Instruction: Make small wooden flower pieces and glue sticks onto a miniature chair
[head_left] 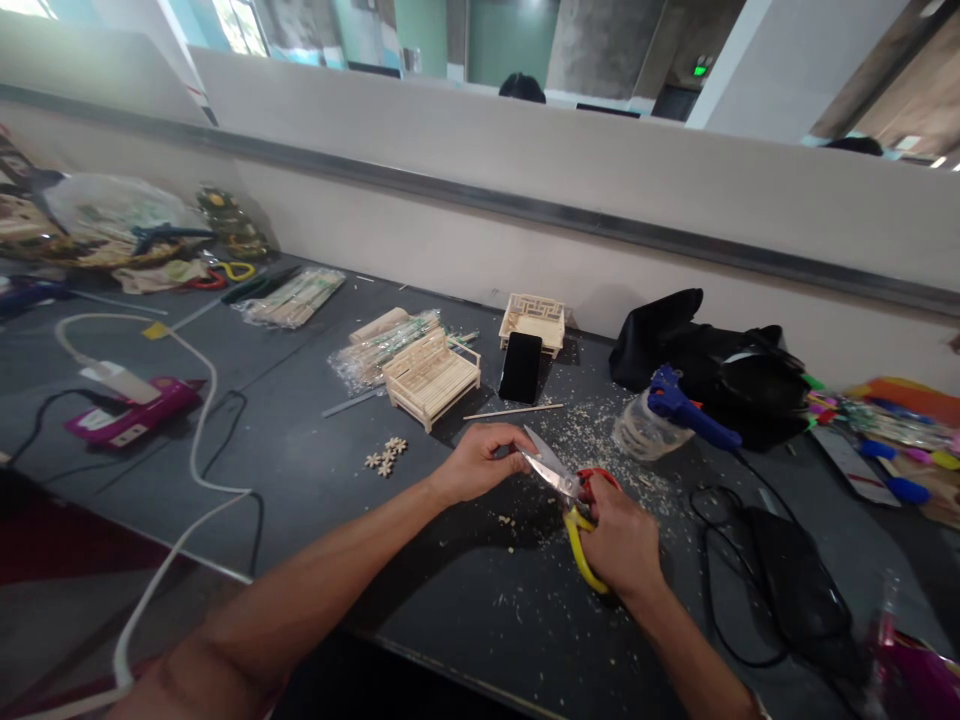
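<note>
My right hand [622,540] grips a pair of scissors [555,478] with red and yellow handles, its blades parted and pointing up-left. At the blades, my left hand [484,460] is closed in a pinch; whatever lies between thumb and finger is too small to make out. Just beyond the hands a thin wooden stick [514,411] rests on the dark table. Behind it stand a miniature bench of pale sticks [433,380] and a phone [520,367] leaning against a second small stick bench [534,318]. Several flower-shaped wooden pieces [386,456] lie left of my left hand.
Pale clippings [592,430] litter the table. A blue glue gun [686,405] rests on a clear plastic container [645,435], near a black bag [720,370]. Bagged sticks [382,350] lie behind the bench. At left, a white cable [206,400] runs past a purple power strip [139,415].
</note>
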